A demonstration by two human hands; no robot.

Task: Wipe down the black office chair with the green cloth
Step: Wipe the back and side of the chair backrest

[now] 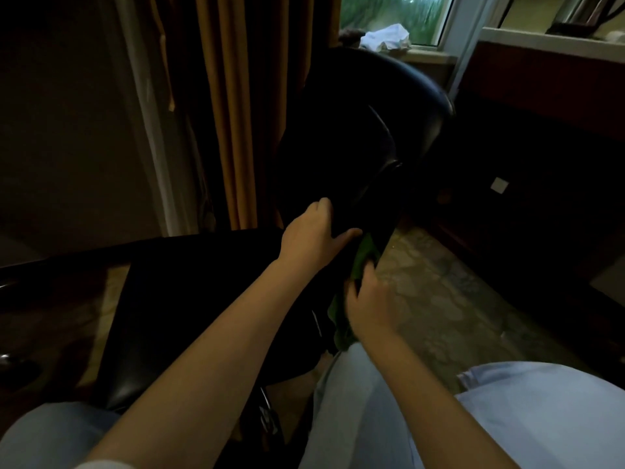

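The black office chair [358,130] fills the middle of the dim view, its glossy backrest rising toward the window and its seat spreading to the lower left. My left hand [314,233] grips the lower edge of the backrest, fingers wrapped over it. My right hand [367,304] presses the green cloth [360,262] against the chair's side, just below the left hand. Most of the cloth is hidden under my palm and behind the chair's edge.
An orange curtain [233,106] hangs behind the chair. A window sill [422,54] with crumpled white paper [387,37] lies beyond the backrest. Dark wooden furniture [541,113] lines the right side. Patterned floor [449,299] shows at the right. My light trousers [372,418] are in the foreground.
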